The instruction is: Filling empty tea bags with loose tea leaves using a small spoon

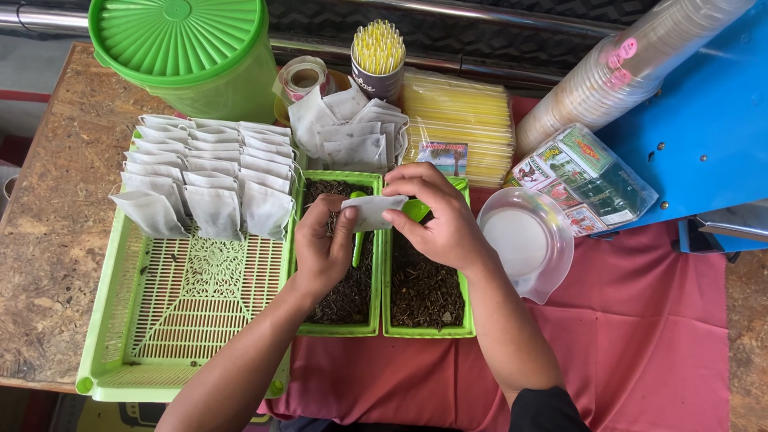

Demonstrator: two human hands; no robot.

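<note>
Both hands meet over two small green trays of dark loose tea. The left hand (322,244) and the right hand (438,218) each pinch one end of a single white paper tea bag (371,211), fingers closed on it, holding it flat above the gap between the left tea tray (336,326) and the right tea tray (428,329). One green scoop (414,210) lies partly hidden under the bag and the right hand; its handle shows between the hands.

To the left, one large green slotted tray (180,320) carries three rows of filled bags (210,172); their exact number is hard to count because they overlap. Farther back lie a loose pile of empty bags (348,132), one cup of yellow straws (378,58), one flat pack of straws (460,120) and one green lidded tub (188,48), cut off at the top. On the right sit one clear plastic bowl (552,264), a wrapped bundle of packets (588,180) and a sleeve of stacked cups (624,72), running out of view.
</note>
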